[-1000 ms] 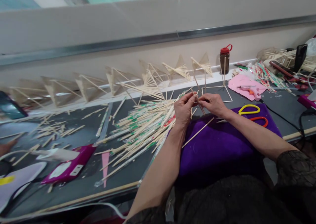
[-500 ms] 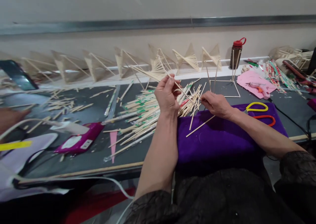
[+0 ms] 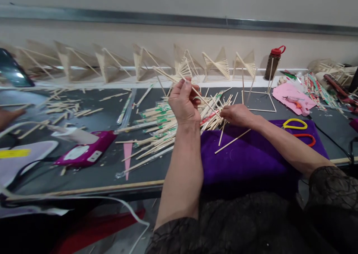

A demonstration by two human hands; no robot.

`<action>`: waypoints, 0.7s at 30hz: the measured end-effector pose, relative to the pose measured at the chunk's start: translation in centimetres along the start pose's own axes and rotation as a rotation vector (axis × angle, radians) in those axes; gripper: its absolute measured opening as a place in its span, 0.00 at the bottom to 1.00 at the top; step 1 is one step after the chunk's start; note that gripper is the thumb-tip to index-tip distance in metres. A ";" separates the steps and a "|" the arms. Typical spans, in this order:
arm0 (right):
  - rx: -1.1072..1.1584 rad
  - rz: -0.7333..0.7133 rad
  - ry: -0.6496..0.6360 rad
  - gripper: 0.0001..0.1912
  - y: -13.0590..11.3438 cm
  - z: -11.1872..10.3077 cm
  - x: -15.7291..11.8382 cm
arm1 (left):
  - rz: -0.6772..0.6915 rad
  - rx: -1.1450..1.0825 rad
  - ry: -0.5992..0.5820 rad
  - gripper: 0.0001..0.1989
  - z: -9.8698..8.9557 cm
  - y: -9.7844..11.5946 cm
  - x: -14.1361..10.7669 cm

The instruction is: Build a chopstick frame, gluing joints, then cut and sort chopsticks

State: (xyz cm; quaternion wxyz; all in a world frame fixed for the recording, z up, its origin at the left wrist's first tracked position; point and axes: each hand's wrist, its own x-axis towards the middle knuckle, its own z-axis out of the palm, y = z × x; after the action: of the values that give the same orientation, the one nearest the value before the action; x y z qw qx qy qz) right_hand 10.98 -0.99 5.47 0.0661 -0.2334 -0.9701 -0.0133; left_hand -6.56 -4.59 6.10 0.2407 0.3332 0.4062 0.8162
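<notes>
My left hand point(image 3: 183, 101) is raised over the table with its fingers pinched around a thin wooden chopstick point(image 3: 206, 103). The stick slants down to the right, where its lower end meets my right hand point(image 3: 237, 115). The right fingers are closed at that end; their tips are partly hidden. Below them, loose chopsticks point(image 3: 233, 141) lie on a folded purple cloth point(image 3: 246, 160). Left of the cloth spreads a heap of chopsticks point(image 3: 159, 129), many in green-marked clear wrappers. A square stick frame point(image 3: 261, 109) with uprights stands beyond my right hand.
Twisted stick models point(image 3: 216, 67) line the wall. Yellow-and-red-handled scissors point(image 3: 296, 125) rest on the cloth. A glue gun point(image 3: 293, 100) lies on pink paper near a brown bottle point(image 3: 272, 65). At left are a magenta device point(image 3: 86, 153), a white cable point(image 3: 123, 201) and another person's hand point(image 3: 9, 118).
Both hands have shifted slightly left, still holding the chopstick between them. The camera view has tilted and shifted a little. The other person's hand has moved left.
</notes>
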 end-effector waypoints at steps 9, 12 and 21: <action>-0.157 -0.224 0.046 0.12 -0.2 2.4 -1.4 | -0.065 -0.021 -0.005 0.17 1.6 0.2 -1.5; -0.161 -0.245 0.102 0.13 -0.3 1.9 -1.7 | -0.057 -0.034 0.031 0.16 1.4 0.1 -1.3; 0.530 0.027 0.516 0.04 2.2 0.2 -6.0 | 0.017 0.011 -0.006 0.20 1.4 -1.4 -1.1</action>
State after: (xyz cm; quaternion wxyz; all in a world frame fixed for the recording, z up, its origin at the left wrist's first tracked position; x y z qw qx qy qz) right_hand 17.26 -1.71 4.49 0.3668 -0.2097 -0.8881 0.1808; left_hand -4.69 -3.81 5.16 0.2333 0.3405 0.4073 0.8147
